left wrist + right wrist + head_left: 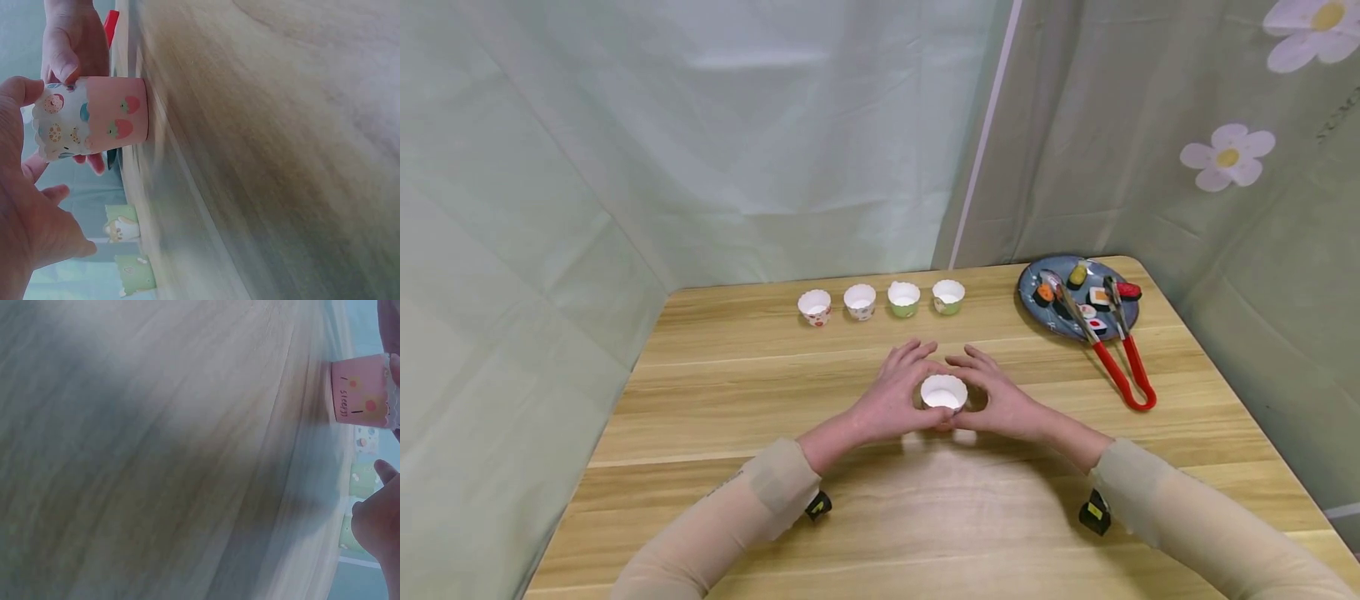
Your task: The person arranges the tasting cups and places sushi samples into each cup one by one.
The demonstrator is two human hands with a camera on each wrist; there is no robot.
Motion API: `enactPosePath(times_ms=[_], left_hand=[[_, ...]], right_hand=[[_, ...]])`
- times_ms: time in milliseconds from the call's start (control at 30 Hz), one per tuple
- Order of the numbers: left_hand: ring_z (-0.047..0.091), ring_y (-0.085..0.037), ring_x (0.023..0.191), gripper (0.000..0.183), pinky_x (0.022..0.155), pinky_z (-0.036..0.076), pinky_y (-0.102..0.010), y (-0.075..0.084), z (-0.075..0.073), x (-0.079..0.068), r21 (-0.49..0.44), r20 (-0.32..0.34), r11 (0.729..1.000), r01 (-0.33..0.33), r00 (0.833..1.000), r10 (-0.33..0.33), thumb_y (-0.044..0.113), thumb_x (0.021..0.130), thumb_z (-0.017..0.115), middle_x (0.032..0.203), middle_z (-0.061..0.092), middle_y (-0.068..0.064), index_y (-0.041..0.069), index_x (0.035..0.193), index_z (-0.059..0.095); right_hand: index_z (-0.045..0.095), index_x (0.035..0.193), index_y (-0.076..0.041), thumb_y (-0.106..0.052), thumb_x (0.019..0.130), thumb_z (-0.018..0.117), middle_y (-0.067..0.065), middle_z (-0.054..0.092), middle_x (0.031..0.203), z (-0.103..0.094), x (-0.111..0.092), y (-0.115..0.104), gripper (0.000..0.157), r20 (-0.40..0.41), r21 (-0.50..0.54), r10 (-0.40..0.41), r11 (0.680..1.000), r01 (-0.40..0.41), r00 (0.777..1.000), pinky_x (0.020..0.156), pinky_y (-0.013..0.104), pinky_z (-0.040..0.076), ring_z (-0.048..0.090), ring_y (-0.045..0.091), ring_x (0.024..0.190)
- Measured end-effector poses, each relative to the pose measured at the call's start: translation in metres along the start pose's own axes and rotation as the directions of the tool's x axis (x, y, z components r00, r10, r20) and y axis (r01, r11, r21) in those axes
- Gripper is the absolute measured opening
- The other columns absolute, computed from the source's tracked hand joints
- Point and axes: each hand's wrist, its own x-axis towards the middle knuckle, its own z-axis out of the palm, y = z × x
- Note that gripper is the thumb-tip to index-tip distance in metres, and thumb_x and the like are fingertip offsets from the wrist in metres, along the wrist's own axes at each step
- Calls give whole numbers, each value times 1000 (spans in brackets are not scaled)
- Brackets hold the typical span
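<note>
A pink paper baking cup (943, 393) with a white scalloped rim stands upright at the middle of the table, its base at or just above the wood. The left wrist view shows strawberries printed on this cup (117, 119); lettering is on the side facing the right wrist camera. My left hand (891, 400) holds it from the left, thumb on the near side and index finger behind. From the right, my right hand (1006, 406) grips the same cup, thumb also in front. The other fingers of both hands spread away from it.
Several patterned paper cups line the back: one red-and-white (816, 317), one white (860, 302), two green, including the rightmost (948, 307). At back right, a dark plate (1036, 310) carries sushi pieces (1099, 298). Red-handled tongs (1111, 371) lie across its rim. Curtains (820, 167) hang behind.
</note>
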Motion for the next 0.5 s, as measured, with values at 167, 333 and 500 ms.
enactPosePath(times_ms=[167,333,500], left_hand=[[12,-31,155,61,122,4,-59,-1,-1,2,2,-6,1000,-15,1000,15,55,85,76,164,32,-14,23,135,61],[13,-31,155,67,121,6,-61,-2,0,-2,5,-17,1000,2,1000,-1,60,82,78,162,36,-14,25,136,61],[14,-32,154,65,121,7,-62,-2,2,-7,-5,-16,1000,5,1000,-5,59,83,77,161,37,-13,24,135,62]], right_hand=[[62,142,-17,-32,80,89,12,41,159,1,2,1,70,-19,9,-17,1000,17,1000,117,70,9,9,33,155],[64,138,-17,-30,80,89,13,43,158,4,1,0,65,-32,16,-21,1000,22,999,116,71,9,10,35,155],[66,135,-20,-36,80,89,12,43,157,9,-2,-1,61,-32,19,-16,1000,16,999,116,71,8,10,35,155]])
